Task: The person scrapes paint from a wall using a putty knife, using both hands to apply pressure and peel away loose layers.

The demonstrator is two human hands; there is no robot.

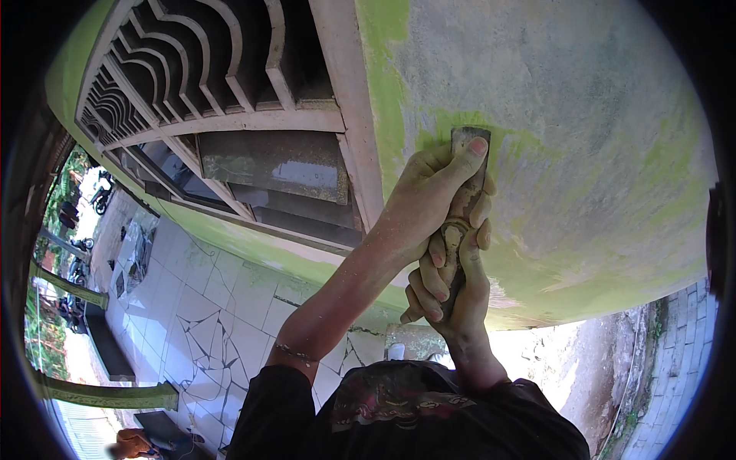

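Both my hands are closed on a scraper [470, 138] with a flat dark metal blade and a worn, dusty handle. My left hand [429, 192] grips it high up, its thumb pressed along the blade close to the tip. Lower down, my right hand [460, 295] has its fingers wrapped round the handle end. The blade's tip lies against the wall [583, 115], where patches of green paint show around bare grey plaster. Dust coats my fingers and forearms. Part of the handle is hidden behind my fingers.
Left of my hands is a window frame [346, 119] with wavy bars and glass slats [276, 165]. Below lies a tiled floor [222, 307]. Motorbikes [100, 195] stand far left, and another person [132, 443] is at bottom left. Paving [675, 360] runs along the right.
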